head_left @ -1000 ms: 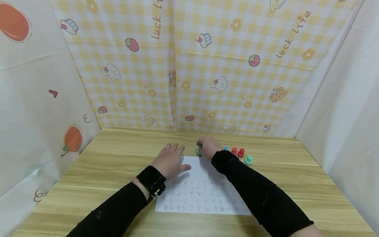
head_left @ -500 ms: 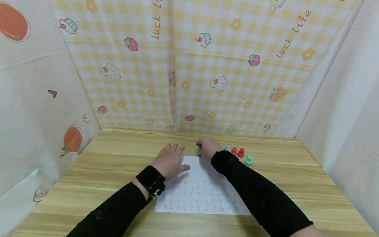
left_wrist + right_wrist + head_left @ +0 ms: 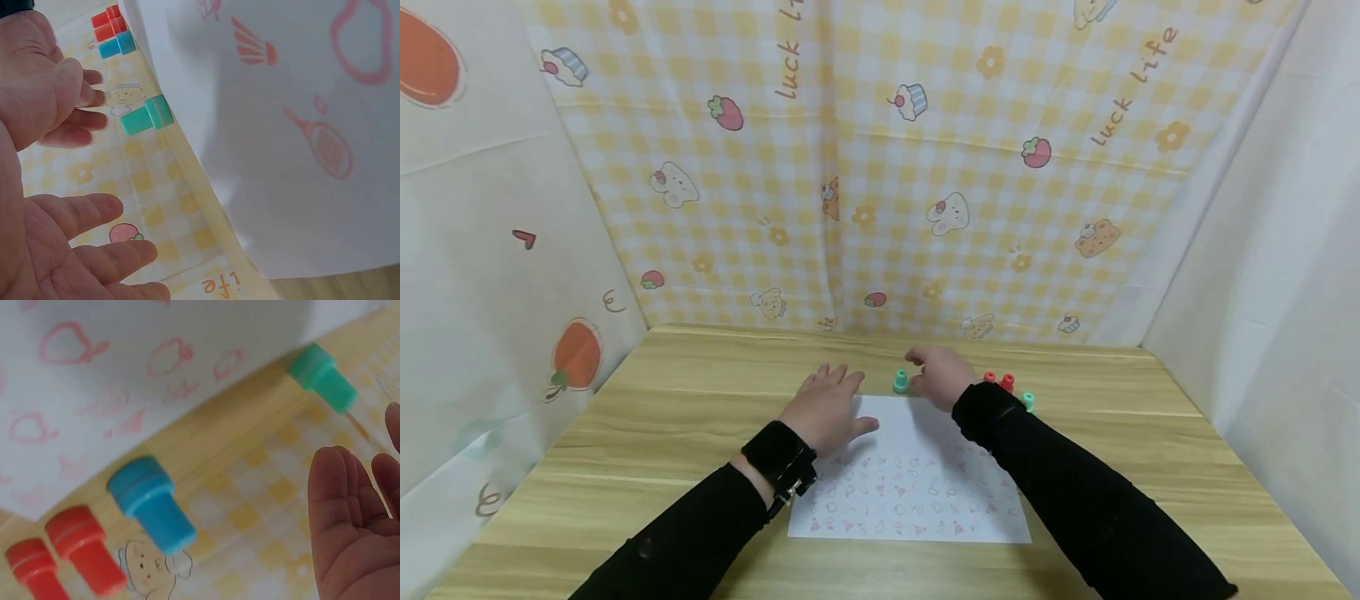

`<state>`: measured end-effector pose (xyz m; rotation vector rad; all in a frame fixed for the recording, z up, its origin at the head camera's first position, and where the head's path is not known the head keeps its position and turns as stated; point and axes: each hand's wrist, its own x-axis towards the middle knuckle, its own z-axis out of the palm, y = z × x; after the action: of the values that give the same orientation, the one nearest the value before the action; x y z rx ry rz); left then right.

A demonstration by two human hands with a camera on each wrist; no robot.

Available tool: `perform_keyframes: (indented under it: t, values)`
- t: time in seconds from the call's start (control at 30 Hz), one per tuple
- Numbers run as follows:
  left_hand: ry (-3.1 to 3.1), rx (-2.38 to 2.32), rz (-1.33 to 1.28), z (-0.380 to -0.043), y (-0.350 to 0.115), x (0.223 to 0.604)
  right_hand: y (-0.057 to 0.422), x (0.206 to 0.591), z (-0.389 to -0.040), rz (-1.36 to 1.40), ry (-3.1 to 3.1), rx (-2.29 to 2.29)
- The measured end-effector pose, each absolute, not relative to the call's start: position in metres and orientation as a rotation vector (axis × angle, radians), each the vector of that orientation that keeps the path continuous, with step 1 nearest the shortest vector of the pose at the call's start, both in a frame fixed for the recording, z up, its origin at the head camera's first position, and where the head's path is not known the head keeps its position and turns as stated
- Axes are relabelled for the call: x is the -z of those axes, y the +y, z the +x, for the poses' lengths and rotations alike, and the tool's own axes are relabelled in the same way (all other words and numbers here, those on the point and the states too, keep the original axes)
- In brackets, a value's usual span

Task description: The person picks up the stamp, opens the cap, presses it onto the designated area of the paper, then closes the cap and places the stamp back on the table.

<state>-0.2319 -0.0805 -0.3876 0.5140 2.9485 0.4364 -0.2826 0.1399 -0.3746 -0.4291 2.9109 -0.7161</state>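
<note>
A green toy stamp (image 3: pixel 900 382) stands upright at the far edge of a white paper sheet (image 3: pixel 895 425) covered in red prints. My right hand (image 3: pixel 942 379) is just right of that stamp, fingers loosely bent and holding nothing; in the right wrist view its fingers (image 3: pixel 328 494) are apart from the stamp (image 3: pixel 323 376). My left hand (image 3: pixel 823 412) is over the sheet's upper left corner with its fingers spread. A blue stamp (image 3: pixel 151 503) shows in the right wrist view; in the head view my right hand hides it.
Two red stamps (image 3: pixel 1007 382) stand beyond my right wrist, and a second green stamp (image 3: pixel 1028 402) is partly behind the black sleeve (image 3: pixel 1090 492). The wooden table (image 3: pixel 662 417) meets a yellow checked cloth (image 3: pixel 880 250) at the back, with white cloths on both sides.
My right hand has let go of the green stamp and moved a little to the right, leaving the stamp standing. The left hand stays in place; the head view has shifted slightly.
</note>
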Motion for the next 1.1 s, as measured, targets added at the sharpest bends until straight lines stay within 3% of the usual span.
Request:
perform_keyframes:
  t: [0.57, 1.1]
  values:
    - [2.948, -0.476, 0.525, -0.228, -0.081, 0.39, 0.227, 0.351, -0.255, -0.242, 2.973, 0.981]
    - [2.951, -0.476, 0.535, -0.225, -0.081, 0.391, 0.278, 0.369, -0.249, -0.022, 3.029, 0.659]
